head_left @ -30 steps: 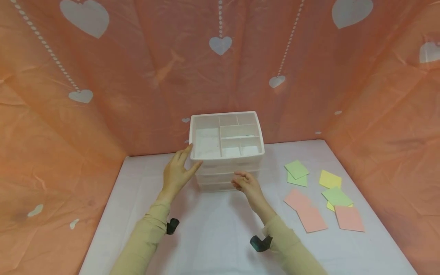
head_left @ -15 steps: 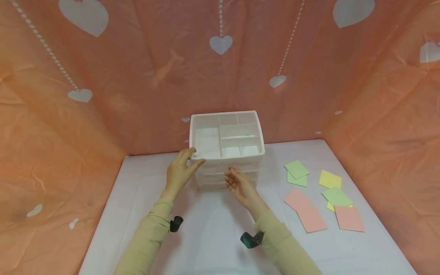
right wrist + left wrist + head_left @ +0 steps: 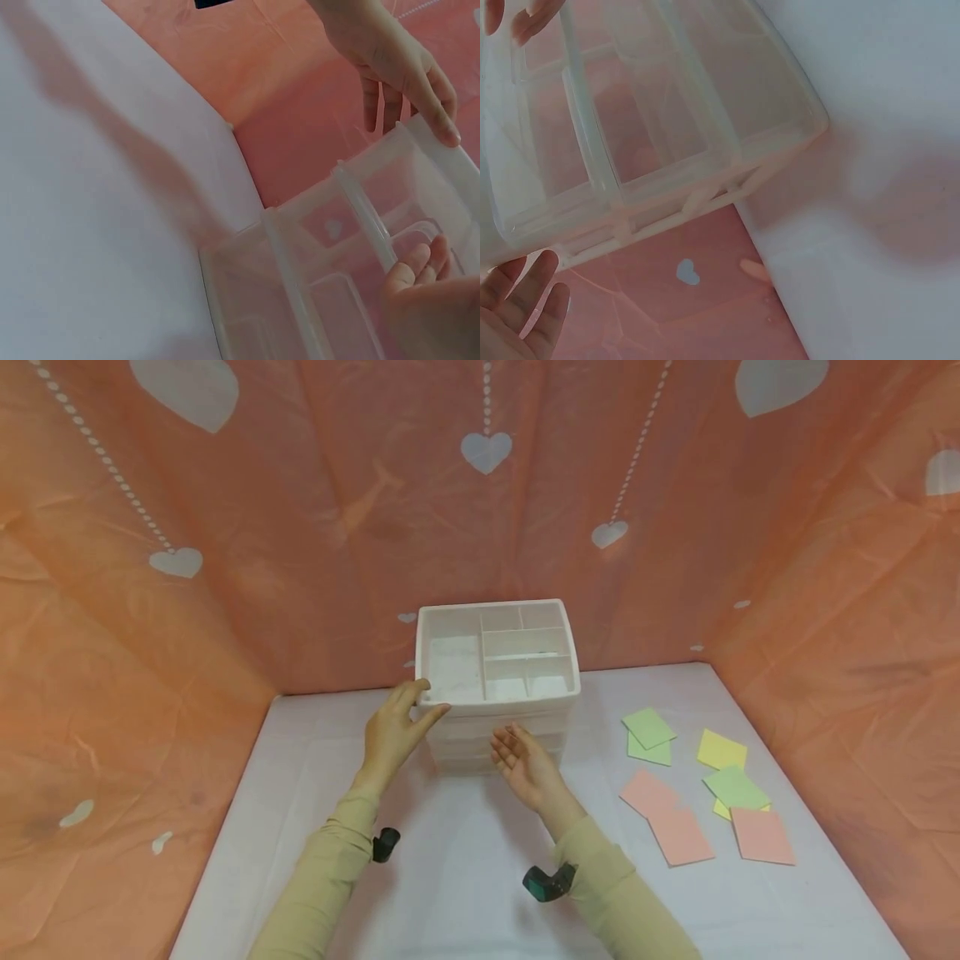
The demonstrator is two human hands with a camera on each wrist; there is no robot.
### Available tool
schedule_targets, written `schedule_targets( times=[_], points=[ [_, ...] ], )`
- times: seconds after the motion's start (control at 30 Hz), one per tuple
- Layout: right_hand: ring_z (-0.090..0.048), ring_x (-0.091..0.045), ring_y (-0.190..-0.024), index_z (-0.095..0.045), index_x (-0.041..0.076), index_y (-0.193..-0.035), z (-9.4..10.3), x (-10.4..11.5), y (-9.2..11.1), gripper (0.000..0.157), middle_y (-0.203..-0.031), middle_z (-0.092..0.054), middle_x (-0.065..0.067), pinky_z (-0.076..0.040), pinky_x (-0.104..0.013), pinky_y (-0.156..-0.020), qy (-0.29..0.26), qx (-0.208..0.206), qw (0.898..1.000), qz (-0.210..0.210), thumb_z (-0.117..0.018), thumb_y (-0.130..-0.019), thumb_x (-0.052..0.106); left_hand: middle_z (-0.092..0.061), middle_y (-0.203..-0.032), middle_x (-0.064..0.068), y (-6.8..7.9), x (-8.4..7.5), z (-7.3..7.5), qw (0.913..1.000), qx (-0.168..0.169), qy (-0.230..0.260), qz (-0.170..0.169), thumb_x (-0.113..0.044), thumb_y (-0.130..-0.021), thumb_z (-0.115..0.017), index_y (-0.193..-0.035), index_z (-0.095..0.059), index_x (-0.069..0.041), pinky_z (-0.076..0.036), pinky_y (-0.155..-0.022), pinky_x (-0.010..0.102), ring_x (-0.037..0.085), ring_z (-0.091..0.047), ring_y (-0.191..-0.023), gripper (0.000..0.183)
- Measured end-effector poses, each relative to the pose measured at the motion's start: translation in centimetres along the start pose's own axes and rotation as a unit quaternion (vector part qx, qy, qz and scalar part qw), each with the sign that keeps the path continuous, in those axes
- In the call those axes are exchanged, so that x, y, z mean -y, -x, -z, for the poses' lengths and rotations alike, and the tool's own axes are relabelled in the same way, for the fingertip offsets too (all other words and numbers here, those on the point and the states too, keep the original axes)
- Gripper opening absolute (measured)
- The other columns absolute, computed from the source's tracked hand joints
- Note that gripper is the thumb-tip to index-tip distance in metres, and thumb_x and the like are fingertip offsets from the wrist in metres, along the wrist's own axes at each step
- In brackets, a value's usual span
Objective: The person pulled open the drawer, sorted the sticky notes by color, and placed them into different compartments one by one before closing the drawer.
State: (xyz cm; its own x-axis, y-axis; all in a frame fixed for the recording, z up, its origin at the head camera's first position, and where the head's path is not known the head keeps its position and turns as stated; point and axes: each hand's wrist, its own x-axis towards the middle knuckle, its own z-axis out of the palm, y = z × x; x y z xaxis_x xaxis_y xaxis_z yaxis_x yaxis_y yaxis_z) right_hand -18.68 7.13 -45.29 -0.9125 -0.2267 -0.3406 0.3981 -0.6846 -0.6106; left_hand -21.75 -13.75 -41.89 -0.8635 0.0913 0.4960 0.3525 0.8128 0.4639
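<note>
A white plastic drawer organizer [image 3: 495, 735] with see-through drawer fronts and a divided top tray stands at the back of the table. At its front left corner, my left hand [image 3: 392, 735] holds the top rim, the index finger over the edge and the thumb against the front. The right wrist view shows that thumb along the top front and the other fingers by the side wall. My right hand [image 3: 531, 772] is in front of the drawers, palm turned up, fingers loosely bent. In the right wrist view its fingertips [image 3: 439, 255] are right at a drawer's ridge.
On the right of the white table [image 3: 450, 877] lie green sticky notes [image 3: 649, 728], yellow sticky notes [image 3: 722, 749] and pink sticky notes [image 3: 681, 837]. An orange curtain [image 3: 337, 568] with hearts hangs close behind the organizer and along both sides.
My left hand has moved slightly right onto the organizer's rim. My right hand has shifted left along the drawer fronts and turned its palm up. The sticky notes stay put.
</note>
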Motion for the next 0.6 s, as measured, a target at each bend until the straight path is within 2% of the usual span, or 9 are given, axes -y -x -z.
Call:
schedule_targets(
  times=[0.23,0.37,0.6],
  points=[
    [-0.056,-0.008,-0.087,-0.048,0.014,-0.094,0.19,-0.19,0.06,0.024,-0.091,-0.056,0.004,-0.05,-0.019,-0.082,0.019,-0.023,0.999,0.012,-0.042,-0.099,0.037,-0.063,-0.108,0.004,-0.07,-0.19,0.11,1.0,0.009,-0.002,0.0,-0.044,-0.081,-0.068,-0.115,-0.059,-0.013,-0.05,-0.055,0.037,0.021,-0.06,-0.067,0.046],
    [-0.056,-0.008,-0.086,-0.047,0.015,-0.094,0.48,-0.15,0.08,0.025,-0.089,-0.057,0.005,-0.05,-0.02,-0.082,0.025,-0.024,0.999,0.013,-0.043,-0.098,0.038,-0.063,-0.108,0.007,0.11,-0.32,-0.09,0.9999,0.0,0.013,-0.01,-0.04,-0.081,-0.069,-0.114,-0.059,-0.01,-0.051,-0.056,0.037,0.022,-0.059,-0.065,0.047],
    [-0.057,-0.008,-0.086,-0.047,0.015,-0.093,0.76,-0.22,0.77,0.025,-0.09,-0.057,0.005,-0.048,-0.021,-0.088,0.035,-0.018,0.999,0.006,-0.042,-0.098,0.04,-0.061,-0.104,0.009,0.16,-0.18,-0.32,0.9989,-0.008,0.035,-0.03,-0.035,-0.08,-0.071,-0.112,-0.058,-0.007,-0.052,-0.059,0.036,0.025,-0.06,-0.076,0.045]
  ],
)
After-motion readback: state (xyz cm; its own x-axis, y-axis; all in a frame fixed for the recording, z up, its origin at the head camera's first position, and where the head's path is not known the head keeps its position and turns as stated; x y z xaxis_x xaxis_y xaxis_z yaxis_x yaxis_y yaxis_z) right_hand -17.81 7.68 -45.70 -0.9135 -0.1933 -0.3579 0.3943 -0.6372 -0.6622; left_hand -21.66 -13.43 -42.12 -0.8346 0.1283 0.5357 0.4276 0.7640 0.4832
